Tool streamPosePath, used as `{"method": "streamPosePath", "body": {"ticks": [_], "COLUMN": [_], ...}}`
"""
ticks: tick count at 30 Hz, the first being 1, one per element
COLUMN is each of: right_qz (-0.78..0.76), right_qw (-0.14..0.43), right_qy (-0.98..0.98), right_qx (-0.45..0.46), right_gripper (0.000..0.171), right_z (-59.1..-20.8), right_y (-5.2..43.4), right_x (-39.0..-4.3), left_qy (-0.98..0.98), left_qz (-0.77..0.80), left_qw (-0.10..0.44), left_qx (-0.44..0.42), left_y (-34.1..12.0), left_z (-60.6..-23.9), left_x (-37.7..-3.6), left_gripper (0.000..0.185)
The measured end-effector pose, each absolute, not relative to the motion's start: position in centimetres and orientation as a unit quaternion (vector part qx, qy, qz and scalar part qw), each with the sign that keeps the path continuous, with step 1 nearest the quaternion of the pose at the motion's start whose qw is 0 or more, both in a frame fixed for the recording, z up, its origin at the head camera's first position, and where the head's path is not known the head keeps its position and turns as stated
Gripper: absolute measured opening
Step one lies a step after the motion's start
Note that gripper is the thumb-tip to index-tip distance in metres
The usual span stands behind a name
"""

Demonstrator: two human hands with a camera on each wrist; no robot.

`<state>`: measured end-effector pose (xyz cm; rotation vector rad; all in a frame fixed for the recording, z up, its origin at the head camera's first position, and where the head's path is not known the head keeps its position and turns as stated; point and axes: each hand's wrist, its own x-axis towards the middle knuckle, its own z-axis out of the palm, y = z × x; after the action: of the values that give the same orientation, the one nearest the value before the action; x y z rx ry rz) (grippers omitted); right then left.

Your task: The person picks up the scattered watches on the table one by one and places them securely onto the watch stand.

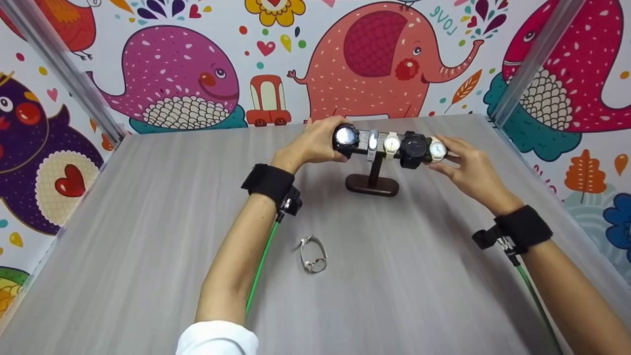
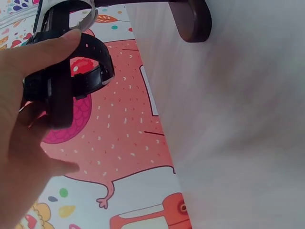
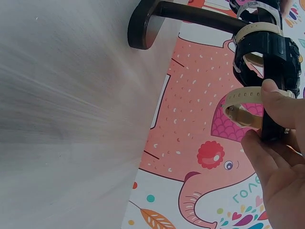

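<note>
A dark T-shaped watch stand (image 1: 372,185) stands toward the back of the table, with several watches strapped along its bar. My left hand (image 1: 315,142) grips a black watch (image 1: 346,136) at the bar's left end; its thumb lies on the strap in the left wrist view. At the opposite end, my right hand (image 1: 474,170) pinches a cream-strapped watch (image 1: 437,149), thumb on the strap (image 3: 245,95) and fingers behind the bar. Between the hands sit a silver watch (image 1: 372,144), another cream watch (image 1: 392,143) and a bulky black watch (image 1: 414,148).
A light-strapped watch (image 1: 317,265) lies on the grey table (image 1: 172,222), nearer me than the stand. Printed cartoon wall panels (image 1: 365,64) close off the back and sides. Green cables (image 1: 261,266) run from the wrist cameras along both forearms.
</note>
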<state>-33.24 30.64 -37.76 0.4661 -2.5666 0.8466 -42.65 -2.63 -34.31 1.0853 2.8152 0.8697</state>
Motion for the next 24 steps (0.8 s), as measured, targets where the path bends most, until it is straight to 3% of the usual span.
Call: {"method": "streamPosePath", "body": {"ticks": [24], "right_qz": [0.311], "right_qw": [0.204], "right_qy": [-0.911], "right_qx": [0.177], "right_gripper": [0.063], "right_z": [-37.9], "right_y": [30.7], "right_x": [-33.4], "left_qy": [0.903], "left_qz": [0.223], "left_qw": [0.000], "left_qx": [0.366], "left_y": [-0.5], "left_z": [-34.0], "left_x": [-42.3], "left_gripper": [0.074]}}
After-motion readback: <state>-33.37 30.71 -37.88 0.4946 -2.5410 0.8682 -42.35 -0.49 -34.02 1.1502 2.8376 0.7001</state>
